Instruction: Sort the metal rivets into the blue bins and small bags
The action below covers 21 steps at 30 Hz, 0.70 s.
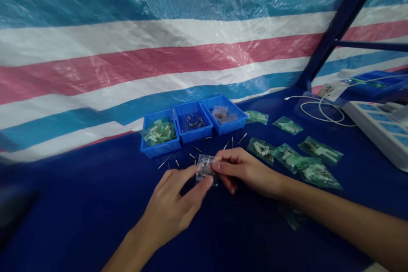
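A small clear plastic bag (204, 169) is between my two hands over the blue table, its contents too blurred to make out. My right hand (244, 170) pinches the bag's right side between thumb and fingers. From the left, my left hand (177, 202) grips it with the forefinger at its left edge and the thumb near its lower part. Several loose pop rivets (164, 162) lie on the table just beyond my hands. Behind them stands a blue bin with more rivets (194, 122) inside.
The left blue bin (159, 149) contains green-tinted bags of pale plugs; the right one (229, 126) holds small clear bags. Several filled bags (320, 151) lie to the right. A white cable (321, 108) and a power strip (376, 129) are at far right. Striped sheeting (159, 59) hangs behind.
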Each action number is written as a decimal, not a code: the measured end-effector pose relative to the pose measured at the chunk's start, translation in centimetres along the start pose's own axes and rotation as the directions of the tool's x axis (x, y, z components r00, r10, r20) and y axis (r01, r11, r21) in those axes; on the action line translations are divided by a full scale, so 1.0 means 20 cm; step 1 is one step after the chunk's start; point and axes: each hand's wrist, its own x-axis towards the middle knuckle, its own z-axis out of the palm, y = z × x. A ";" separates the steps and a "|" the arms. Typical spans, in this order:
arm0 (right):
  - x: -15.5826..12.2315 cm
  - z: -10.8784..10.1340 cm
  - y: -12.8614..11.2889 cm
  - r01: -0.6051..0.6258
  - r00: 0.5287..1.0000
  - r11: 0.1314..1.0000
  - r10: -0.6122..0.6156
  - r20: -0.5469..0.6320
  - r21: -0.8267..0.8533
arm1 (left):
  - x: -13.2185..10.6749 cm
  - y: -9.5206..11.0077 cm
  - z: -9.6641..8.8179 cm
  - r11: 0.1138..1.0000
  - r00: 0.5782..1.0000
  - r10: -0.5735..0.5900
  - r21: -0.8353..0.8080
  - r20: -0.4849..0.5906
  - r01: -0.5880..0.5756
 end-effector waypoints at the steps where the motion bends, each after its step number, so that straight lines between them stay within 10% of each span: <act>1: 0.00 0.00 0.00 -0.024 0.999 0.999 0.023 0.029 0.033 | 0.00 0.00 0.00 0.999 1.000 0.029 0.016 -0.010 -0.029; 8: -0.02 0.03 0.00 -0.093 0.973 0.986 0.120 0.199 -0.138 | 0.04 0.01 -0.02 1.000 0.998 0.010 0.019 -0.058 -0.009; 16: -0.03 0.04 0.01 0.226 0.974 0.872 -0.191 0.125 -0.434 | 0.04 0.02 -0.02 0.998 0.998 -0.053 -0.020 -0.031 0.052; 21: -0.02 0.03 0.02 0.104 0.988 0.951 -0.065 0.138 -0.293 | 0.04 0.02 -0.02 0.999 0.997 -0.048 -0.022 -0.066 0.047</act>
